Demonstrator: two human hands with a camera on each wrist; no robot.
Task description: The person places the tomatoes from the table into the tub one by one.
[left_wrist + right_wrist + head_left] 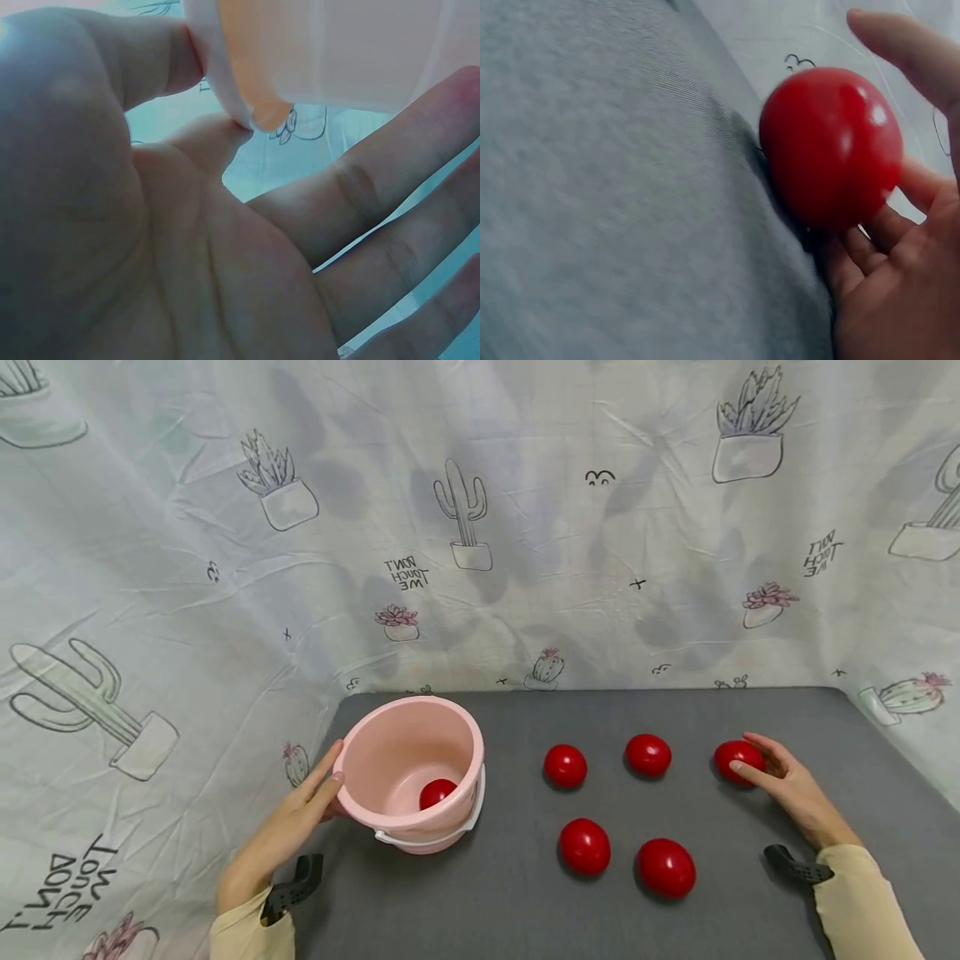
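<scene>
Red ball (738, 763), mirrored “TOUCH” lettering (821, 552) behind

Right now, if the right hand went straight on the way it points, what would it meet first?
Probably the rightmost round red object, which lies between the thumb and fingers of the right hand in the head view; whether they touch it is hard to tell.

bucket (408, 752): pink plastic to my eye, smooth, soft sheen; its handle (477, 802), white, smooth, plastic-looking. red rounded objects (585, 847): smooth, glossy, bright highlights. counter (510, 910): grey, matt, cloth-like, finely textured. backdrop sheet (540, 543): thin, printed, creased, slight sheen. sleeves (870, 906): cream cloth, matt. wrist mounts (798, 867): black, hard-looking plastic.
</scene>
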